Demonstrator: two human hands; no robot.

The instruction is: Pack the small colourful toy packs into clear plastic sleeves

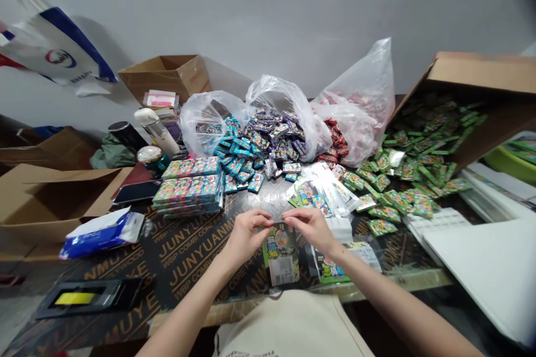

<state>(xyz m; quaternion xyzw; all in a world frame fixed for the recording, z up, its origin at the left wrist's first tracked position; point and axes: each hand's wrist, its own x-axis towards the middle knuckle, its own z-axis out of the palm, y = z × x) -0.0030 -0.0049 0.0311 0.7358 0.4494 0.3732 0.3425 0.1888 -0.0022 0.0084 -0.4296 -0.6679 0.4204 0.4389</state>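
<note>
A printed plastic pouch [283, 256] with colourful lettering and a clear lower part hangs upright in front of me. My left hand [250, 232] pinches its top edge at the left corner. My right hand [310, 228] pinches the same edge towards the right, a short gap away. Beneath and beside my right forearm lie more printed pouches [330, 272]. Just beyond my right hand, white and clear pouches [333, 187] overlap in a pile. Small blue packets [238, 157], purple packets [276, 133], red packets [336, 142] and green packets [387, 201] spread behind them.
Stacked wrapped packs [188, 189] stand at left, near a phone [136, 192], a white bottle [156, 129] and a blue wipes pack [104, 234]. A tipped carton [481, 75] spills packets at right. An open carton [54, 201] sits far left. A black tray [90, 297] lies front left.
</note>
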